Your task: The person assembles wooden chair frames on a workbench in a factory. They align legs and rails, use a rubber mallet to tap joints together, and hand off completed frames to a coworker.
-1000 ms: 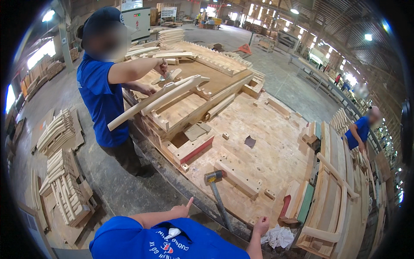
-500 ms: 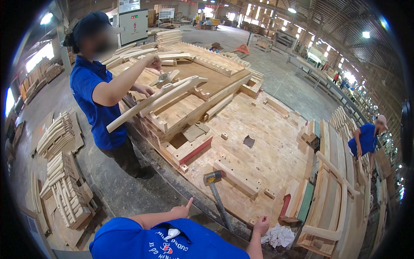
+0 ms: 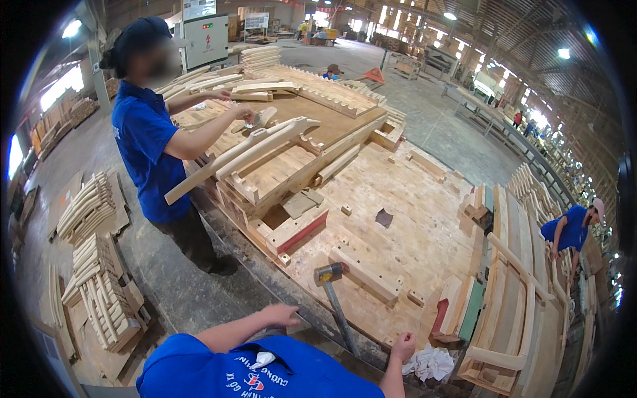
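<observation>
My left hand (image 3: pixel 281 315) hovers in front of the near edge of the workbench (image 3: pixel 371 179), its fingers stretched out with nothing visible in them. To its right a mallet (image 3: pixel 328 273) lies with its dark handle hanging over the edge and its head beside a drilled wooden block (image 3: pixel 365 275). My right hand (image 3: pixel 403 346) is closed at the bench's near edge, next to a crumpled white cloth (image 3: pixel 430 363). Whatever its fingers may hold is hidden. Further back lies a small dark scrap of sandpaper-like sheet (image 3: pixel 383 217).
Across the bench at left, a co-worker (image 3: pixel 149 132) in blue reaches over a wooden jig carrying long curved slats (image 3: pixel 265 149). A curved wooden frame (image 3: pixel 521 292) stands at right beside green- and red-faced blocks (image 3: pixel 458 308). Stacked slats (image 3: pixel 99 292) lie on the floor at left.
My left hand has gone from a pointing finger to outstretched fingers, shifting slightly right. My right hand stays put. The co-worker at left has lowered a raised arm toward the jig.
</observation>
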`<state>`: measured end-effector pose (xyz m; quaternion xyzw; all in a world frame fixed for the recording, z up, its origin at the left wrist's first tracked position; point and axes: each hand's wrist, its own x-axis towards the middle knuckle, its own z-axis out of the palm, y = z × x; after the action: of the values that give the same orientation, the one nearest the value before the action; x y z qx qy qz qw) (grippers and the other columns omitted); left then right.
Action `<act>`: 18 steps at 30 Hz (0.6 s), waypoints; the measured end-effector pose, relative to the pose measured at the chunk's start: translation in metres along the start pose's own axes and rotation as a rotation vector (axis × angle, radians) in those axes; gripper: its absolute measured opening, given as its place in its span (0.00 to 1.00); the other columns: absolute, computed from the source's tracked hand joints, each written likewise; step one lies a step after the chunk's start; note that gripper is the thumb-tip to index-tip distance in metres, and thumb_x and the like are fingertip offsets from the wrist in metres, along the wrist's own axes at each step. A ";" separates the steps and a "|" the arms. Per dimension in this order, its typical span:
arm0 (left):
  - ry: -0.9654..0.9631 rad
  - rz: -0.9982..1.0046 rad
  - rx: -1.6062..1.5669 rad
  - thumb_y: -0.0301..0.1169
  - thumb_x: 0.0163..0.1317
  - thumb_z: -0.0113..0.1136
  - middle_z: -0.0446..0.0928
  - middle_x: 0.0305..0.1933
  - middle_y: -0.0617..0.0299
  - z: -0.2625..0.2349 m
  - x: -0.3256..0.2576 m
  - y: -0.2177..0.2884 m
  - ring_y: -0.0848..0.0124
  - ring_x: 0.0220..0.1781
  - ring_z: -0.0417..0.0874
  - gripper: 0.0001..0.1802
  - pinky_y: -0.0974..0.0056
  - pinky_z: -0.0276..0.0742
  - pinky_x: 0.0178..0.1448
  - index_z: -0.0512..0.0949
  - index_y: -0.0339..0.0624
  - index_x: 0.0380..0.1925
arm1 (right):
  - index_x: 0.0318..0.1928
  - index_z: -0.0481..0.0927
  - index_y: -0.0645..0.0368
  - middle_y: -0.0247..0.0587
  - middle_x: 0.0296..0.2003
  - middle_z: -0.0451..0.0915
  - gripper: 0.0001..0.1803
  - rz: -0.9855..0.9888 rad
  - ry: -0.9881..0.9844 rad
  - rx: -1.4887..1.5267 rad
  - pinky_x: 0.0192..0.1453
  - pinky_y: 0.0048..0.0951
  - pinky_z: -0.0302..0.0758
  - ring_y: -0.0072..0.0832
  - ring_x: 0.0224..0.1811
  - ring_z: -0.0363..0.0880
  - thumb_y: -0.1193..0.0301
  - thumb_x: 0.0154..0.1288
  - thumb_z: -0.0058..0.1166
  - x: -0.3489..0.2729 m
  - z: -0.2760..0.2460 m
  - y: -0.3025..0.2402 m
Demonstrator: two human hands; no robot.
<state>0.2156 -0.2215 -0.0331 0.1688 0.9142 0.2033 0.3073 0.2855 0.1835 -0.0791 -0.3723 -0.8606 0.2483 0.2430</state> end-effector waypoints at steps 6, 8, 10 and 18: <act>0.755 -0.074 -0.057 0.44 0.58 0.55 0.81 0.32 0.53 -0.147 -0.028 -0.017 0.53 0.35 0.83 0.15 0.53 0.78 0.39 0.81 0.48 0.37 | 0.29 0.76 0.56 0.44 0.23 0.79 0.10 0.001 0.014 -0.013 0.30 0.42 0.71 0.42 0.26 0.79 0.63 0.60 0.51 -0.003 -0.002 -0.006; 1.013 -0.101 -0.012 0.41 0.58 0.56 0.82 0.33 0.55 -0.192 -0.040 -0.036 0.56 0.36 0.83 0.14 0.56 0.79 0.41 0.81 0.49 0.40 | 0.29 0.76 0.56 0.44 0.23 0.79 0.11 0.003 0.037 -0.012 0.30 0.42 0.71 0.43 0.26 0.79 0.63 0.60 0.51 -0.002 -0.001 -0.001; 1.086 -0.161 -0.016 0.40 0.57 0.57 0.82 0.35 0.55 -0.232 -0.057 -0.058 0.56 0.38 0.83 0.14 0.55 0.78 0.43 0.80 0.45 0.40 | 0.29 0.76 0.57 0.44 0.22 0.78 0.11 0.030 0.023 -0.027 0.31 0.41 0.71 0.42 0.26 0.78 0.62 0.61 0.51 -0.002 0.000 -0.004; 1.137 -0.424 0.231 0.41 0.53 0.59 0.78 0.45 0.52 -0.309 -0.101 -0.161 0.55 0.52 0.77 0.23 0.52 0.72 0.57 0.76 0.43 0.48 | 0.31 0.75 0.59 0.46 0.25 0.79 0.11 0.063 -0.024 -0.056 0.33 0.41 0.71 0.42 0.28 0.77 0.63 0.61 0.50 -0.003 0.000 -0.014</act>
<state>0.0670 -0.4870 0.1653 -0.1191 0.9647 0.0957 -0.2144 0.2800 0.1732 -0.0715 -0.4028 -0.8580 0.2361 0.2141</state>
